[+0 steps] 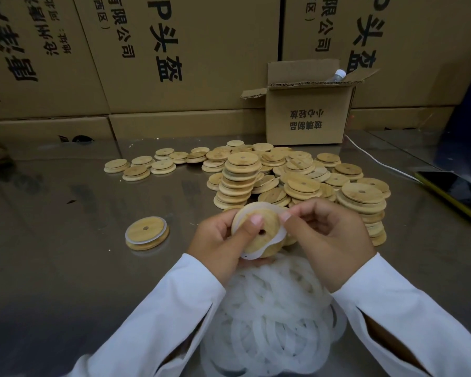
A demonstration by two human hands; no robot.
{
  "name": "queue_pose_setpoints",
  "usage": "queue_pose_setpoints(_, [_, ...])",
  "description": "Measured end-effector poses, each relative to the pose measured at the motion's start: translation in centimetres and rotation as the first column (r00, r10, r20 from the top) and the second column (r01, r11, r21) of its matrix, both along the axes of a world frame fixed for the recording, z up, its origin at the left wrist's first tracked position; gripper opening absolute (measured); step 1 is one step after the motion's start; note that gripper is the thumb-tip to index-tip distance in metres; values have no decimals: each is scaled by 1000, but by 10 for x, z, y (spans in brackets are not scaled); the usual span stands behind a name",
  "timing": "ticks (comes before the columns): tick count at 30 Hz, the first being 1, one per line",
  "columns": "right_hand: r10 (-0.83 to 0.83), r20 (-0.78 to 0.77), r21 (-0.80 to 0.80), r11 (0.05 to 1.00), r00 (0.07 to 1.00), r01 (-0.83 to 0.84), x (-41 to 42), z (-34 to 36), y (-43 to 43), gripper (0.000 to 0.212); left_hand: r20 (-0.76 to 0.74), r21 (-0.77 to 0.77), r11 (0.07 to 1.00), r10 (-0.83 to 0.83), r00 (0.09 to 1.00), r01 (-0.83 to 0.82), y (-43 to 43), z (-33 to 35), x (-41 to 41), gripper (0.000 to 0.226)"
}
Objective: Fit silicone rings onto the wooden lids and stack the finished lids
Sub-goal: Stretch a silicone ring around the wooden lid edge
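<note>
Wooden lid half-ringed, held between both hands

Wooden lid and silicone ring are up off the counter, in front of the person and just above the pile of loose rings. The left hand grips the lid, thumb pressed flat on its face beside the centre hole and fingers curled behind. The right hand pinches the ring at the lid's right edge. The band sits round the top of the lid but lies wavy and loose down the right side and at the bottom.

The lid looks light, rigid and dry, so a firm grip across face and back should hold it without damage. The ring looks soft, thin and stretchy. It will likely buckle or roll off if let go before it is seated all round. It is best taken at the slack section and pulled outward and over the rim a little at a time, while the thumb pins the seated part.

One finished lid lies alone on the counter to the left. The heap of bare lids stands just beyond the hands. Its leaning stacks could topple if knocked.
</note>
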State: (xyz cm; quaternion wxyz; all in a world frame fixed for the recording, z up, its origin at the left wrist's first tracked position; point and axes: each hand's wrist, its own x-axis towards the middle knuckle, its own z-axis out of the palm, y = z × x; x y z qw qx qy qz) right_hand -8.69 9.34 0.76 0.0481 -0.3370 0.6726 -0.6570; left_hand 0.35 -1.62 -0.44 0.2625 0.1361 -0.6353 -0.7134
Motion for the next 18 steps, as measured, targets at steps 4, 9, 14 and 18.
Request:
queue_pose_setpoints(4, [33, 103, -44, 999, 994, -28, -3, 1, 0, 17, -13, 23, 999, -33, 999, 33, 0, 0, 0, 24])
queue_pose_setpoints(9, [74, 126, -41, 997, 989, -70, -6, 5, 1, 19, -50, 92, 995, -31, 998, 36, -2, 1, -1, 35])
queue_pose_setpoints(14, [103, 76, -44, 994, 992, -100, -4, 6, 2, 19, -56, 141, 989, -28, 998, 36, -4, 2, 0, 43])
queue_pose_setpoints(18, [68, -35, -33, 997, 997, -70, -2, 6, 2, 14, -65, 184, 982, -35, 997, 46, -4, 2, 0, 43])
